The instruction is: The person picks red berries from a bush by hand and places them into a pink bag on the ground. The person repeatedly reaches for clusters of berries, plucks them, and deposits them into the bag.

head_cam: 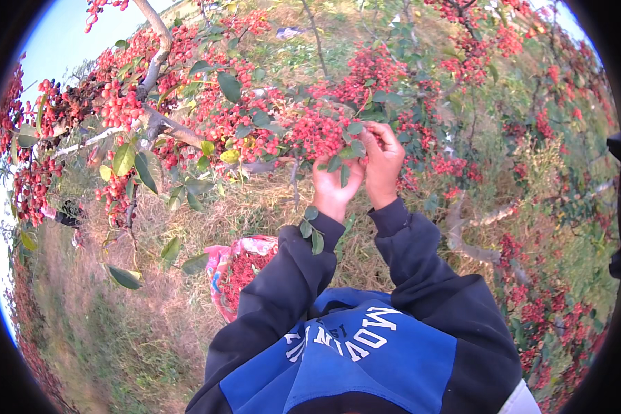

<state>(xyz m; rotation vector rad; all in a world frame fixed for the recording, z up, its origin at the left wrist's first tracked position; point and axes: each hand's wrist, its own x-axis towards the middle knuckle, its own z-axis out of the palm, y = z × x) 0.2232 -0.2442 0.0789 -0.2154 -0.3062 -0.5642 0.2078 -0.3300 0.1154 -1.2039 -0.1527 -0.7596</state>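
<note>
Both hands reach up into a branch heavy with clusters of small red berries. My left hand (337, 185) is under a red berry cluster (318, 132), palm up, its fingertips partly hidden by leaves and berries. Just to its right, my right hand (383, 160) has thumb and index finger pinched together at a leafy stem at the cluster's right edge. Green leaves (344, 175) hang between the two hands. Lower left, partly behind my left sleeve, a pink patterned container (221, 279) holds many loose red berries (243, 274).
A thick grey branch (178, 133) forks at the upper left, with berry clusters (121, 106) around it. Leafy twigs (129, 212) hang down at left. Another bare branch (471, 251) and more berry bushes stand at right. Dry grass (259, 207) covers the ground.
</note>
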